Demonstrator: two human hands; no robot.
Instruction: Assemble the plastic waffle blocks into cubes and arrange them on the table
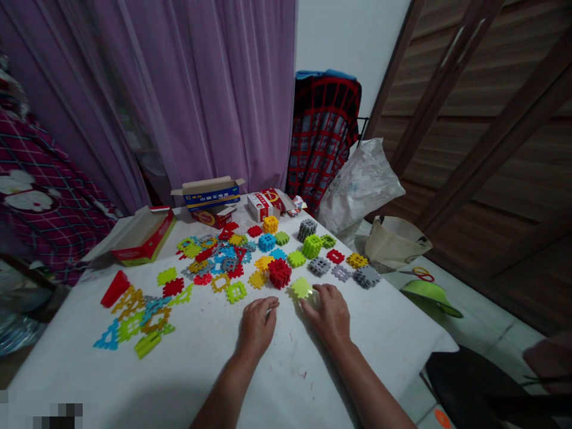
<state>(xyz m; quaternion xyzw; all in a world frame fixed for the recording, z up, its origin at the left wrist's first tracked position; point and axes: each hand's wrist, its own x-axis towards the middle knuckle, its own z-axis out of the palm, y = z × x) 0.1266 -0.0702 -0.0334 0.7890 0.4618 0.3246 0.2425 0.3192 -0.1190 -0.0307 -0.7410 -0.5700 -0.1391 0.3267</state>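
My right hand [331,314] pinches the edge of a pale yellow-green notched building tile [301,288] between thumb and fingers, just over the table. Close to its left, my left hand [259,325] rests with fingers loosely bent and thumb apart, nothing visible in it. Beyond the hands stand stacks of matching tiles: a red stack [279,273], a green stack [312,246], a blue stack [267,242], a yellow stack [270,224] and a grey stack [307,229]. Left of these spreads a mixed heap of tiles [223,257]. A green window-shaped tile [236,292] lies near my left hand.
More loose pieces, including a red cone-like piece [115,289], lie at the left. An open red-green box [145,238], a blue box [212,195] and a small white-red box [260,207] stand at the back. Scissors [422,274] are off the table's right side.
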